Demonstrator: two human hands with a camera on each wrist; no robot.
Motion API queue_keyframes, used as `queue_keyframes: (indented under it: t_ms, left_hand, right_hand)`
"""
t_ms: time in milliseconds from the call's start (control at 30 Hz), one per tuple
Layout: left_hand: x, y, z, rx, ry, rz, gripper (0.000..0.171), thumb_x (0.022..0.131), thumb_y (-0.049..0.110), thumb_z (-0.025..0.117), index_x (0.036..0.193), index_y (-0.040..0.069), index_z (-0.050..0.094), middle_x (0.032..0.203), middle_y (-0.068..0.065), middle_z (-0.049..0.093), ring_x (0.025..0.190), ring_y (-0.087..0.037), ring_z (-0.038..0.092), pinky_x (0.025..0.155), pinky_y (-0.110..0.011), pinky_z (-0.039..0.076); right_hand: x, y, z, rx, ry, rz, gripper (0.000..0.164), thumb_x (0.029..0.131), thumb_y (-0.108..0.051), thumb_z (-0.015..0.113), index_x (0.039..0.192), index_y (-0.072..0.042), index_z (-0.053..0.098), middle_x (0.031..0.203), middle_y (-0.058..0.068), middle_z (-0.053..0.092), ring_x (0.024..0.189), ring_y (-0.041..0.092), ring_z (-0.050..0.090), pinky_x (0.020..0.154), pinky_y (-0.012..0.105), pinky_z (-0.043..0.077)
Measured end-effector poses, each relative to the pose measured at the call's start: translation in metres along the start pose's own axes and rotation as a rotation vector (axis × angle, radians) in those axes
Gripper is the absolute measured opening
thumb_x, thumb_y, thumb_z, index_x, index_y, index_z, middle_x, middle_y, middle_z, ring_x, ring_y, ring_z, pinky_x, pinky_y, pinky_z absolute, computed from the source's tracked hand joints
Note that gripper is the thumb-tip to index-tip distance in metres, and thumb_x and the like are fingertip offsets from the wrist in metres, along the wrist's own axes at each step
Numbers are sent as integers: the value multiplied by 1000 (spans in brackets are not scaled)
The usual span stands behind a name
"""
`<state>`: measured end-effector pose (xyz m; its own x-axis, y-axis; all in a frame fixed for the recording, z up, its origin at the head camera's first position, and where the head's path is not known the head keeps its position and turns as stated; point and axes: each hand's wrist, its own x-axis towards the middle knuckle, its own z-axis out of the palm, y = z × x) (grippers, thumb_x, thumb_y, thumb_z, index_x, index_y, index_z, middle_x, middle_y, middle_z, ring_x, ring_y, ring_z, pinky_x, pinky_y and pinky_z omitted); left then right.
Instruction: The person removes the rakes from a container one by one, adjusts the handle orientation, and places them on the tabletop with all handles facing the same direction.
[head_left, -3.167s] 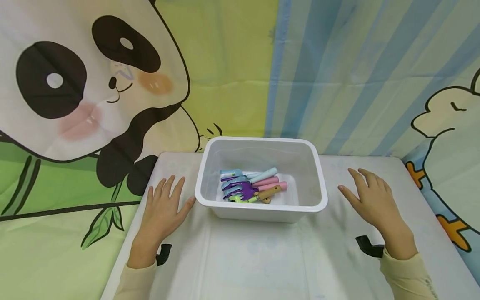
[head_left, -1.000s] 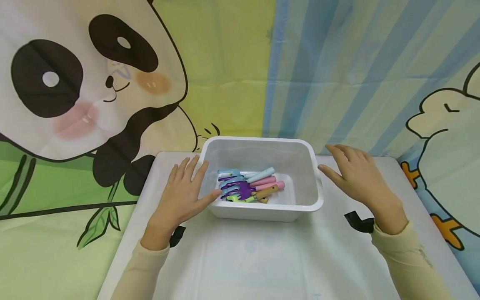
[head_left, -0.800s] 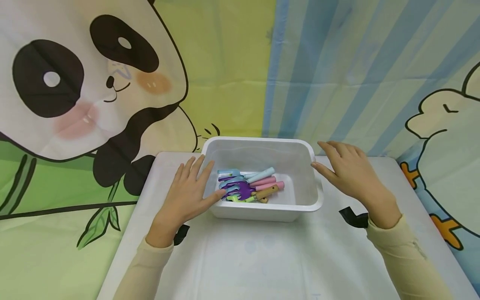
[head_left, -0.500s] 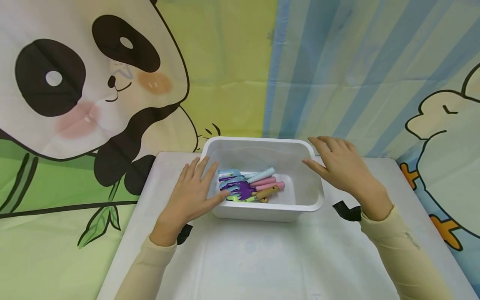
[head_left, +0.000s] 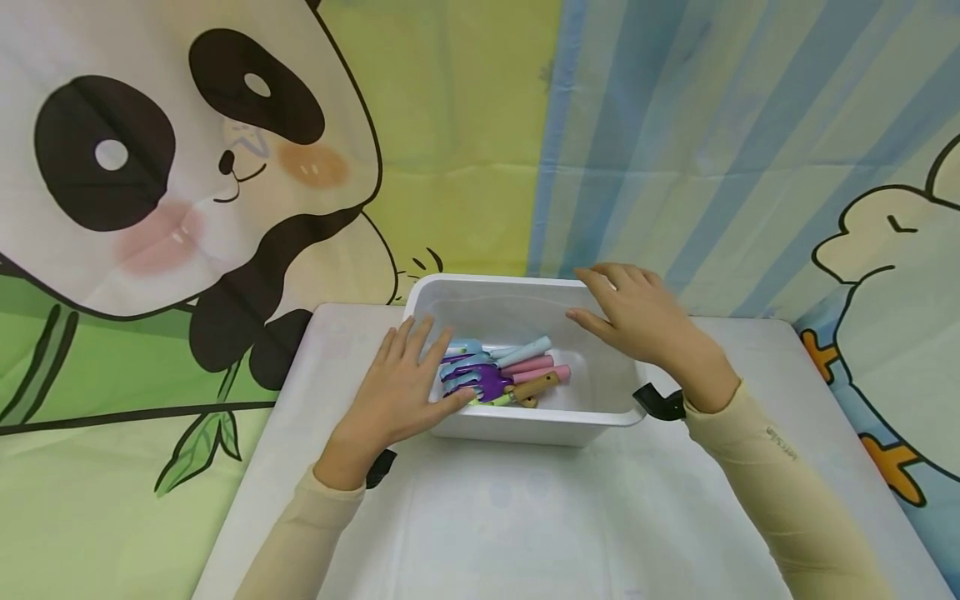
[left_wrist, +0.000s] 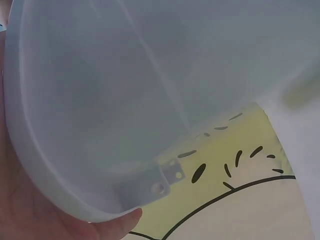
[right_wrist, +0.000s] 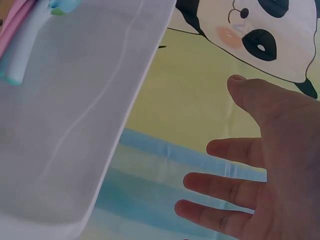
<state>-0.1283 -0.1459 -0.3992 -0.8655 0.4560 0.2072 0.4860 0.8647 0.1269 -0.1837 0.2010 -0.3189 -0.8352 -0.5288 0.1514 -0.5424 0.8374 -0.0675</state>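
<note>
A white plastic bin (head_left: pixel 517 429) stands at the table's back edge. Small hand tools lie heaped inside it, to the left: a purple toothed fork head (head_left: pixel 491 383), light blue pieces with a light blue handle (head_left: pixel 528 352), pink handles (head_left: pixel 551 375) and a wooden handle (head_left: pixel 537 384) by a green part. My left hand (head_left: pixel 393 400) is at the bin's left rim, fingers extended and thumb over the front left corner; in the left wrist view its fingers are partly hidden behind the rim. Over the bin's right side hovers my right hand (head_left: pixel 637 321), fingers spread, holding nothing.
A white cloth covers the table (head_left: pixel 502 517). Behind it hangs a printed backdrop (head_left: pixel 465 142) with a panda and blue stripes, close to the bin's far side. Black straps (head_left: pixel 660 402) sit at the wrists.
Both hands have come inward from either side of the bin. The right has moved left and up over the right rim; the left has moved right onto the left edge. The tools lie unmoved.
</note>
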Motion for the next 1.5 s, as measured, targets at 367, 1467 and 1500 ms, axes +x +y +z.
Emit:
queue_keyframes:
  t_ms: [367,1467,1500]
  left_hand:
    - [2,2,5,-8,-30,9,100,89,82,34,156,9,34,161,-20,23,146,-44,19,117,-57,11]
    - [2,3,12,5,-27,17,99,88,82,35,156,10,37,161,-21,24,149,-43,11,117,-59,8]
    - [2,3,12,7,-27,17,99,88,83,35,156,10,37,161,-21,24,148,-44,12,117,-59,8]
  right_hand:
    - [38,-15,11,38,-50,-95,57,101,-44,57,145,-7,50,136,18,54,126,42,49,101,61,38]
    - [116,-15,102,477,-496,-236,20,95,-4,65,114,2,69,110,12,69,105,28,64,91,41,52]
    - [116,-14,106,476,-508,-230,20,95,-4,65,114,2,69,110,12,69,106,28,64,92,40,51]
